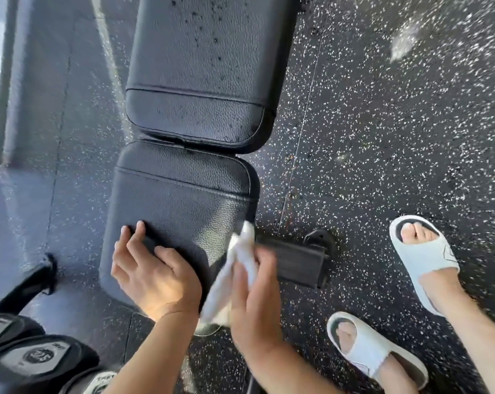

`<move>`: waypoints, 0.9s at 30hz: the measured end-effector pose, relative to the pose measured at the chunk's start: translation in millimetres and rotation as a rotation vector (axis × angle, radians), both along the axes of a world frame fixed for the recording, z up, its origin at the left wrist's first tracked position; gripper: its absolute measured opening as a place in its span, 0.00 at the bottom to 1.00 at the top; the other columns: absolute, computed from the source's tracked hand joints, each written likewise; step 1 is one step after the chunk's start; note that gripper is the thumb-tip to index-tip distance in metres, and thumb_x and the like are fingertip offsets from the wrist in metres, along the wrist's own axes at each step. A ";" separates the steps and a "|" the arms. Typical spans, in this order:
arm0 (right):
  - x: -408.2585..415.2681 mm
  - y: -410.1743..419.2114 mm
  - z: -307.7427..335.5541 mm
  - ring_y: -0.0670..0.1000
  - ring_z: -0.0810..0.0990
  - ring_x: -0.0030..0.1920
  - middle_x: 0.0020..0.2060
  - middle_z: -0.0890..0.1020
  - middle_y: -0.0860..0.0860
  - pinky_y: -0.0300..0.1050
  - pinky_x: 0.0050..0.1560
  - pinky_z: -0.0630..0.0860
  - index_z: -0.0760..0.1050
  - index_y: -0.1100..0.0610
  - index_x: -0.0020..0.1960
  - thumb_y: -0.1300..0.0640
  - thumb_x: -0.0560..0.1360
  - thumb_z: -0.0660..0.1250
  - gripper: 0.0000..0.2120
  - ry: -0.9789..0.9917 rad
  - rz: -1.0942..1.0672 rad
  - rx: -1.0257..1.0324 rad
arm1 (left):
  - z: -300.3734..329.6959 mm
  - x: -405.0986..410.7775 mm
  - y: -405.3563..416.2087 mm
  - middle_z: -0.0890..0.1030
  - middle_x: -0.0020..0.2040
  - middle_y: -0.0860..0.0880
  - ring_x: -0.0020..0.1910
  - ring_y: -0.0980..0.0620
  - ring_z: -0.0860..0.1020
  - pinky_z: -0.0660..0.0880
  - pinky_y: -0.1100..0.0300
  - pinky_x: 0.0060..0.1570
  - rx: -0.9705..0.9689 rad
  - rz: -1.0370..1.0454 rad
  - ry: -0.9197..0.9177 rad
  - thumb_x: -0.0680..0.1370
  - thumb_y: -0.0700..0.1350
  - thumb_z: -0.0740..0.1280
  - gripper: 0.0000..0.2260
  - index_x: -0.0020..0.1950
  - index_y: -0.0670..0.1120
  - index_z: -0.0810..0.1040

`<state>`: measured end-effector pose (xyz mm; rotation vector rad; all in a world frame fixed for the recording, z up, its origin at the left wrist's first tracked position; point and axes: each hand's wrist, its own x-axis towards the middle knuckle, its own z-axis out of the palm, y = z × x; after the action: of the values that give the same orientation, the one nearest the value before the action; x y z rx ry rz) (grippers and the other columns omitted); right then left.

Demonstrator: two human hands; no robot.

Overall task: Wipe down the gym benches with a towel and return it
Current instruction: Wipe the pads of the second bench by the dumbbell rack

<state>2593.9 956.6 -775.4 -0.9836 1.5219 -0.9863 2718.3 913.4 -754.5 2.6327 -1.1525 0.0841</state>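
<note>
the white towel (242, 268) is bunched in your right hand (255, 302), at the near right corner of the bench seat pad (181, 200). your right fingers are curled round the cloth and grip it; its upper end sticks out past your fingertips and touches the right edge of the seat pad. the towel and right hand are motion-blurred, so the exact finger placement cannot be told.

your left hand (152, 277) rests on the near left part of the seat pad. its fingers are loosely bent, slightly spread, and hold nothing; the fingertips touch the black textured upholstery.

the seat pad surface looks even and dull. beyond it, across a narrow gap, lies the back pad (201, 66) of the same bench. dark droplet spots are scattered over the back pad, densest toward its far right part.

just right of the seat pad, a black frame bar (294, 263) with a rounded end piece sits low, near the floor.

the floor (382, 123) is black rubber with white speckles. your feet stand on it to the right of the bench, each in a white slide sandal (422, 260).

at the lower left, black dumbbell heads (36, 359) with printed end labels lie side by side; the numbers are not legible.
</note>
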 end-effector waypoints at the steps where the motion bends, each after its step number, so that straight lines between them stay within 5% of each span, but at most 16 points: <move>1: 2.3 27.3 3.3 0.43 0.77 0.60 0.60 0.76 0.40 0.40 0.59 0.73 0.63 0.35 0.66 0.44 0.84 0.59 0.13 -0.002 0.056 0.025 | 0.4 -0.4 -0.3 0.71 0.76 0.40 0.71 0.31 0.69 0.61 0.39 0.75 0.004 0.003 0.001 0.79 0.43 0.58 0.23 0.74 0.42 0.74; 4: 0.8 67.8 5.8 0.40 0.76 0.62 0.62 0.73 0.36 0.36 0.60 0.73 0.62 0.35 0.67 0.37 0.82 0.57 0.14 -0.027 0.179 0.076 | 3.0 -3.5 -1.2 0.72 0.76 0.39 0.72 0.31 0.69 0.61 0.40 0.76 0.000 0.001 0.004 0.79 0.42 0.59 0.23 0.74 0.41 0.74; 6: -2.7 48.7 3.6 0.39 0.77 0.58 0.59 0.74 0.36 0.30 0.56 0.71 0.63 0.39 0.65 0.44 0.83 0.60 0.12 -0.032 0.169 0.052 | 3.4 -3.4 -1.4 0.71 0.76 0.39 0.73 0.31 0.68 0.60 0.40 0.76 0.003 0.001 0.003 0.78 0.41 0.59 0.23 0.74 0.40 0.74; 14: -13.1 -114.2 -5.3 0.51 0.74 0.48 0.53 0.72 0.51 0.45 0.47 0.73 0.67 0.56 0.62 0.51 0.84 0.59 0.11 0.236 -0.050 -0.180 | 1.6 -2.6 -0.4 0.71 0.77 0.41 0.74 0.33 0.67 0.61 0.41 0.76 -0.003 0.005 0.008 0.79 0.43 0.59 0.23 0.74 0.43 0.74; 18: -27.9 -81.7 5.5 0.55 0.75 0.52 0.54 0.73 0.53 0.53 0.49 0.77 0.71 0.58 0.62 0.60 0.79 0.66 0.12 0.292 0.222 -0.296 | 1.4 -1.8 -0.1 0.71 0.77 0.40 0.73 0.33 0.68 0.62 0.39 0.76 -0.015 0.011 0.015 0.79 0.43 0.59 0.23 0.74 0.43 0.74; 23: -38.4 -24.2 12.3 0.56 0.80 0.48 0.49 0.79 0.53 0.52 0.43 0.79 0.81 0.56 0.55 0.55 0.77 0.68 0.09 0.389 0.619 -0.426 | 1.2 1.1 -1.0 0.72 0.76 0.39 0.74 0.33 0.69 0.62 0.39 0.77 -0.022 0.012 0.009 0.78 0.45 0.58 0.24 0.74 0.42 0.75; 27: -28.8 -77.5 23.9 0.56 0.78 0.43 0.45 0.80 0.53 0.52 0.39 0.77 0.78 0.58 0.54 0.57 0.76 0.70 0.08 0.533 0.555 -0.517 | 2.4 -1.4 -0.3 0.71 0.77 0.41 0.76 0.35 0.66 0.60 0.41 0.79 0.002 0.024 0.025 0.78 0.44 0.59 0.24 0.75 0.43 0.74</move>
<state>2565.0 879.1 -751.5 -2.0366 1.2881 -0.7468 2717.0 913.1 -752.1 2.6420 -1.1140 0.0553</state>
